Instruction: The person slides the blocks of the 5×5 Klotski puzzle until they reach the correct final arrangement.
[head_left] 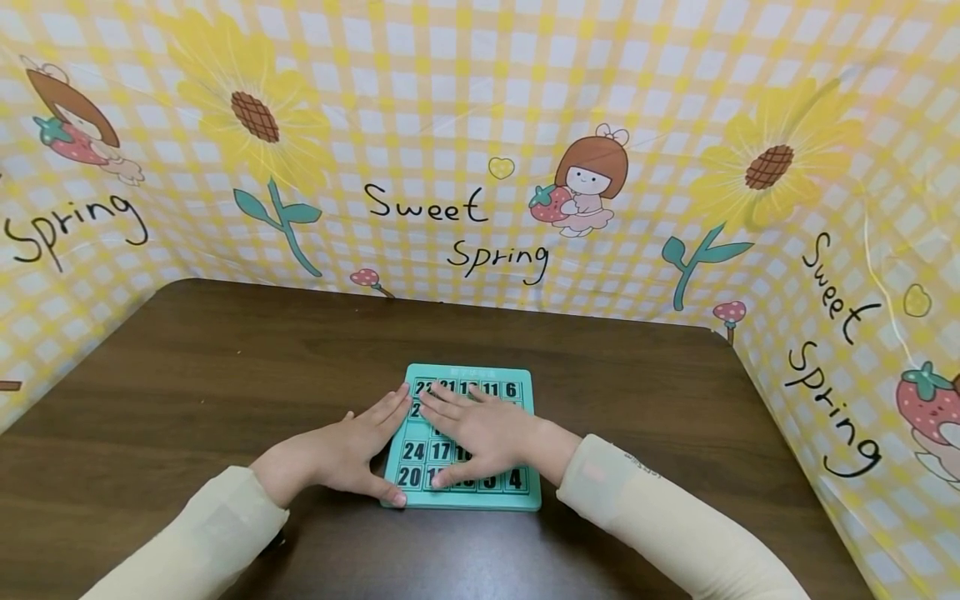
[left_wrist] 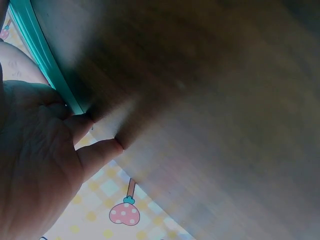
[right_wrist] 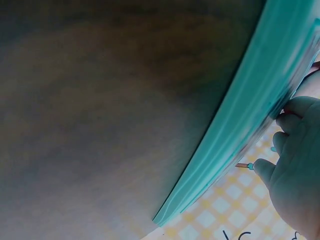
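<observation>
A turquoise number sliding puzzle (head_left: 514, 481) lies on the brown table, its black-numbered tiles in rows inside a raised frame. My left hand (head_left: 333, 454) rests along the puzzle's left side, fingers straight, with the thumb at the near left corner. Over the tiles spreads my right hand (head_left: 491, 432), its fingertips on the upper left rows and its thumb on the bottom row. Several numbers are hidden beneath it. The left wrist view has the left palm (left_wrist: 40, 155) beside the turquoise edge (left_wrist: 45, 60). In the right wrist view, the right hand (right_wrist: 297, 165) reaches above the frame's side (right_wrist: 225, 140).
The dark wooden table (head_left: 247, 367) extends around the puzzle on all sides. A yellow checked cloth (head_left: 450, 108) with flowers and cartoon figures hangs behind the table and along both sides. Pale long sleeves (head_left: 652, 508) cover both forearms.
</observation>
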